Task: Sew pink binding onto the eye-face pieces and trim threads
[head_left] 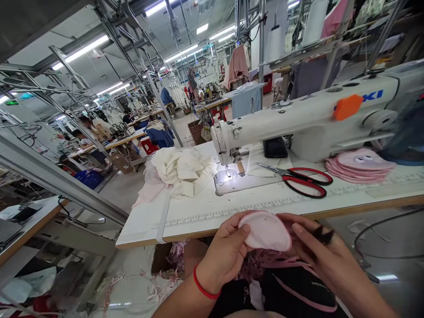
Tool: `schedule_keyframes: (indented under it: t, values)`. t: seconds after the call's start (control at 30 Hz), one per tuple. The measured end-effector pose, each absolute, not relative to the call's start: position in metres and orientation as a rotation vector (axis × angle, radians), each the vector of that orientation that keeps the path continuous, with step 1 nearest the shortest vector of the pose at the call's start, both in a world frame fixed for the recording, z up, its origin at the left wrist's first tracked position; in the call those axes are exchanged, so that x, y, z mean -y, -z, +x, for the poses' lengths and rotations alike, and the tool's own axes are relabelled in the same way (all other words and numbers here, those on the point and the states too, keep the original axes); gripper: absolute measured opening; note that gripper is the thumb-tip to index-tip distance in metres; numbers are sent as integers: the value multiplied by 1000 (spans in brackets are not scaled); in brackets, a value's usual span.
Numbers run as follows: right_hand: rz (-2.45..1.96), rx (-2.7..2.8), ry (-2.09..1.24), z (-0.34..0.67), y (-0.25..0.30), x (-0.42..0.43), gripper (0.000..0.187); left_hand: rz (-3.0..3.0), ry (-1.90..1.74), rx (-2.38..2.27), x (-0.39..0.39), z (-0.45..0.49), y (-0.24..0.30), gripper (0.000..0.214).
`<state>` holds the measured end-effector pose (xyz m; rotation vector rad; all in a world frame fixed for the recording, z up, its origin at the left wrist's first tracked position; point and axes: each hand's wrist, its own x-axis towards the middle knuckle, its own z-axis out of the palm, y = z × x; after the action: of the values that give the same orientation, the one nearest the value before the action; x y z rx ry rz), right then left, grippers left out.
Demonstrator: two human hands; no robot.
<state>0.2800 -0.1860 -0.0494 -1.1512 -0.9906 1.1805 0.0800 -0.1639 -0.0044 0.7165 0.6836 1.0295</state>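
My left hand [225, 251], with a red band at the wrist, pinches the left edge of a small pink oval fabric piece [266, 230]. My right hand [318, 249] grips the piece's right side and also holds a small black tool [323, 235], probably thread snips. Both hands are below the front edge of the sewing table [198, 216], over my lap. The white sewing machine [298, 117] stands behind on the table, its needle area [232, 170] lit.
Red-handled scissors [303, 179] lie right of the needle plate. A stack of pink pieces [359, 165] sits at the right, a heap of cream fabric [182, 170] at the left, a black phone [274, 148] behind. Pink scraps lie below. Other workers sit at far-left tables.
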Motion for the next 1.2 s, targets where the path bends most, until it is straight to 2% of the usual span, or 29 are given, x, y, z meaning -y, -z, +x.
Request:
schedule_keyframes:
  t: [0.07, 0.4, 0.73, 0.93, 1.13, 1.2]
  values:
    - [-1154, 988, -1261, 281, 46, 184, 57, 717, -1026, -685, 163, 79, 5, 49]
    - [-1165, 916, -1385, 286, 38, 189, 58, 641, -1038, -732, 159, 77, 4, 48]
    - [-1117, 1098, -1307, 278, 40, 190, 50, 637, -1062, -717, 161, 78, 0, 46]
    - [-1124, 1142, -1199, 283, 45, 186, 53, 786, -1024, -742, 164, 74, 6, 62]
    - [-1131, 1389, -1029, 285, 16, 190, 36, 1160, -943, -773, 156, 69, -7, 62]
    - [-1112, 1475, -976, 286, 9, 188, 34, 1264, -908, -839, 156, 74, -14, 52]
